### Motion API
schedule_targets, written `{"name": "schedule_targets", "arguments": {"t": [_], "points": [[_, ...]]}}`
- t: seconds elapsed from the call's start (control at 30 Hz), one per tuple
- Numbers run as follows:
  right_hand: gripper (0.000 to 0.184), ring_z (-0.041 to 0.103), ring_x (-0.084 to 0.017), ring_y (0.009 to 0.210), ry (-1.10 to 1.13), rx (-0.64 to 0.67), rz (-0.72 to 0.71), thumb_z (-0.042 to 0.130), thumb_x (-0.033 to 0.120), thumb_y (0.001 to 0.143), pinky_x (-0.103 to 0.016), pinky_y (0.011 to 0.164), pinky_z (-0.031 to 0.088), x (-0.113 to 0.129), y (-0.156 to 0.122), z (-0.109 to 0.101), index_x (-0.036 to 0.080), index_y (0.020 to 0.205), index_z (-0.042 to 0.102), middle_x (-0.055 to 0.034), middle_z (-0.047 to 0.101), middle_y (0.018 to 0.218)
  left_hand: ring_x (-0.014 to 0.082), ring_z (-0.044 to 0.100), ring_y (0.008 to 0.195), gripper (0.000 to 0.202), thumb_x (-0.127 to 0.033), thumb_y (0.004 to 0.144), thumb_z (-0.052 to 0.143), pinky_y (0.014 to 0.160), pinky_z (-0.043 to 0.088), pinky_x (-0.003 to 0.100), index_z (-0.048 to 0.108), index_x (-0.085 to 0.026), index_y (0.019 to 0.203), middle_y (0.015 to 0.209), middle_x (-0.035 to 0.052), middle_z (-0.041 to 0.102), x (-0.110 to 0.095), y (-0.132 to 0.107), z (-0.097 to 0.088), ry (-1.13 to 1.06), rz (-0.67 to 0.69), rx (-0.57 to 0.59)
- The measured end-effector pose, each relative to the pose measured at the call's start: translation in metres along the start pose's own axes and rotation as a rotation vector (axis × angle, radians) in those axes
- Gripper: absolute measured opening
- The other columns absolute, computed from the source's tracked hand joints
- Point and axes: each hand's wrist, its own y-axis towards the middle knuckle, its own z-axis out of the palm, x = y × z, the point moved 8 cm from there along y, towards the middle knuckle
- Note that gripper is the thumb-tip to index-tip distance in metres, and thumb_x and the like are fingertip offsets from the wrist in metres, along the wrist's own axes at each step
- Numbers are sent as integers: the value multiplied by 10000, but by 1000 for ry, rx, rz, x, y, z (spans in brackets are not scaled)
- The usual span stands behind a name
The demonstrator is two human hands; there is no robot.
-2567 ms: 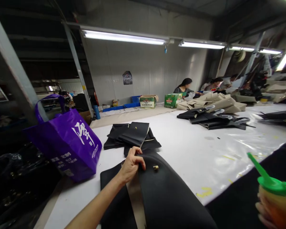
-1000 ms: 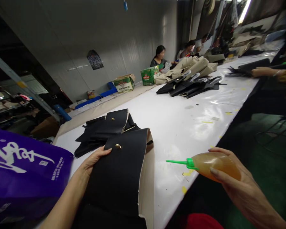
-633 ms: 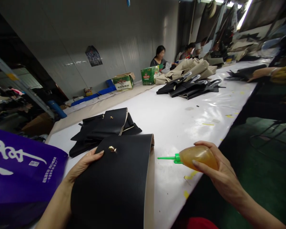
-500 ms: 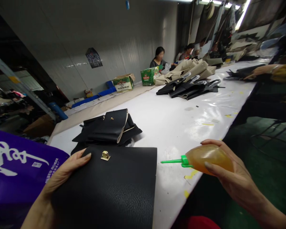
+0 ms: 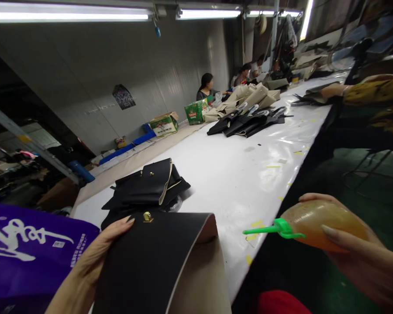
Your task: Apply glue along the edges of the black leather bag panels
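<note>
My left hand (image 5: pixel 100 250) grips the left edge of a black leather bag piece (image 5: pixel 144 257), thumb on top near its gold clasp (image 5: pixel 147 217). The piece's right side gapes, showing a beige inner face (image 5: pixel 205 270). In my right hand (image 5: pixel 360 253) is a squeeze bottle (image 5: pixel 324 224) of amber liquid, fingers wrapped round it. Its green nozzle (image 5: pixel 262 230) points left, apart from the leather. Just beyond the held piece lies a stack of black leather pieces (image 5: pixel 150 183), the top one with a small gold fitting.
A purple bag (image 5: pixel 29 253) stands at the left. Farther along the white table (image 5: pixel 222 174) are black leather pieces (image 5: pixel 245 120), beige pieces (image 5: pixel 249 98) and green cartons (image 5: pixel 196 112). A co-worker's sleeve (image 5: pixel 373 93) reaches in at right; other people sit at the back.
The held leather piece has tilted and its right side has opened, revealing the beige inside. My right hand has moved right with the bottle. The view has tipped upward.
</note>
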Motion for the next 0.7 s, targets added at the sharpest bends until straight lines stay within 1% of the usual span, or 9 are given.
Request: {"name": "schedule_targets", "arguments": {"t": [0.03,0.1,0.17,0.23,0.33,0.47,0.57,0.63,0.7], "points": [[669,653,-243,776,1,32,-7,844,398,551,-220,642,565,-4,2,5,263,1149,575,-64,690,913,250,727,737,258,-66,740,729,678,603,321,677,-113,987,908,130,744,7,13,11,35,-23,54],[602,635,-217,803,-7,97,-20,822,386,621,-197,674,546,-13,7,14,270,1153,565,-43,677,933,240,722,687,222,-48,739,720,638,600,307,667,-98,949,865,135,739,15,41,23,90,-34,103],[553,613,-197,791,-30,131,-24,806,381,660,-186,676,528,-22,11,20,278,1144,561,-21,662,916,234,722,679,232,-47,745,710,623,599,298,661,-106,964,874,127,739,13,64,24,113,0,94],[541,590,-184,757,-65,135,-35,805,386,663,-187,660,517,-29,15,23,282,1134,559,-5,644,885,235,726,722,267,-43,752,702,652,600,299,658,-118,1005,925,128,739,8,77,22,105,46,90],[558,577,-189,743,-127,133,-61,808,392,656,-209,639,508,-38,21,28,290,1139,550,-2,630,890,238,728,765,312,-24,745,695,686,601,300,666,-127,1038,946,120,740,4,76,18,47,78,99],[566,591,-211,746,-279,178,-100,814,410,636,-243,614,504,-51,22,43,288,1123,552,-4,630,909,270,728,791,411,-34,753,668,691,609,333,654,-133,1152,961,130,738,7,58,10,12,110,70],[529,595,-207,714,-408,211,-110,802,436,636,-253,599,503,-62,11,60,274,1084,571,2,629,877,248,730,767,418,-27,783,618,699,609,324,650,-149,1182,940,114,744,11,48,4,-24,135,22],[482,597,-206,730,-474,208,-114,777,456,654,-256,625,504,-67,1,69,271,1055,584,3,632,888,224,729,737,391,-22,804,588,694,609,306,658,-154,1165,911,94,749,13,47,0,-57,155,5],[452,597,-205,753,-531,215,-118,753,480,675,-259,655,498,-71,-9,76,272,1042,588,7,630,905,208,728,748,365,-20,822,568,708,605,291,665,-161,1144,920,79,751,15,48,-6,-98,197,-2]]}}
